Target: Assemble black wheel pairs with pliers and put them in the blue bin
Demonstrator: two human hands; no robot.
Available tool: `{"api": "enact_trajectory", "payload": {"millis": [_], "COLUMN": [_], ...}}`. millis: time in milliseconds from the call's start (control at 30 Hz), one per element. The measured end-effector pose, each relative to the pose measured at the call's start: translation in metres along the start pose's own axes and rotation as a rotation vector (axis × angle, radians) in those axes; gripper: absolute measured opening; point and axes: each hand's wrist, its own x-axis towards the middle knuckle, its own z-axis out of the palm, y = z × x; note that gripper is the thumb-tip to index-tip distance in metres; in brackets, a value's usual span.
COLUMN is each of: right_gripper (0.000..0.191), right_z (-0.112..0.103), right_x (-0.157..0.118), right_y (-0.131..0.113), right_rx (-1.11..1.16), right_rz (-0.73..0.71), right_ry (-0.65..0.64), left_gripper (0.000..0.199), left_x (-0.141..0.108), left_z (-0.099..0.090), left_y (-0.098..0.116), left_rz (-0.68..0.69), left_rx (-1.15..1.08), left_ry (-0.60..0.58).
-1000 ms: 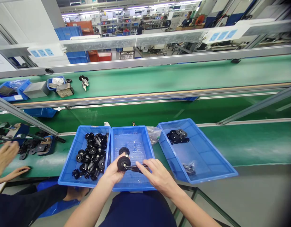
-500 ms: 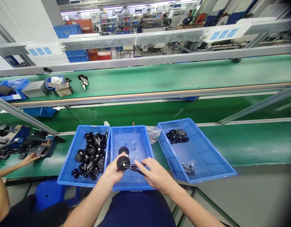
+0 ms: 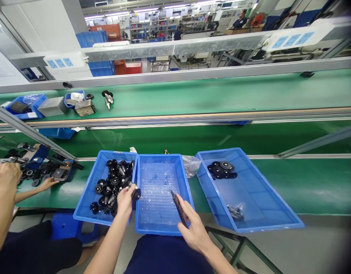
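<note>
1. By the left hand, fingers closed, a black round-wheeled part with a metallic section is gripped above the adjoining rims of two bins.
2. By the right hand, fingers partly curled, a slim dark hand tool with a narrow tip is held, tip pointing away from the body.
3. Beneath the tool, a rectangular blue plastic bin is placed.
4. Against its left side, a second blue plastic bin is set, filled with piled black-and-metal wheeled parts.
5. To the right, a third blue plastic bin is angled, in which black discs and a small clear bag are contained.
6. Farther left, a grey block is touched by a co-worker's hand.
</note>
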Motion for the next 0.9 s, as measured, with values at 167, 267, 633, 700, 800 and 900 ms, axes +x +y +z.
{"api": "enact_trajectory", "payload": {"millis": [167, 267, 633, 700, 800, 900], "right_gripper": [0.088, 0.085, 0.097, 0.096, 0.098, 0.105], "right_z": [0.01, 0.011, -0.053, -0.074, -0.108, -0.151], "right_x": [-0.021, -0.032, -0.042, -0.046, -0.064, -0.084], "right_y": [0.037, 0.055, 0.065, 0.078, 0.115, 0.161], "right_rx": [0.018, 0.172, 0.128, 0.139, 0.213, 0.221], "right_rz": [0.153, 0.231, 0.193, 0.161, 0.117, 0.088], "right_ry": [0.02, 0.026, -0.1, -0.102, -0.103, -0.14], "left_gripper": [0.038, 0.035, 0.035, 0.024, 0.017, 0.016], "left_x": [0.054, 0.069, 0.003, -0.023, -0.08, -0.138], "left_z": [-0.056, -0.073, 0.035, 0.088, 0.174, 0.259], "left_y": [0.022, 0.025, -0.038, -0.07, -0.133, -0.204], "left_rz": [0.141, 0.15, 0.541, 0.398, 0.3, 0.174], "left_rx": [0.172, 0.273, 0.61, 0.561, 0.584, 0.577], "left_ry": [0.257, 0.314, 0.066, -0.174, -0.429, -0.645]}}
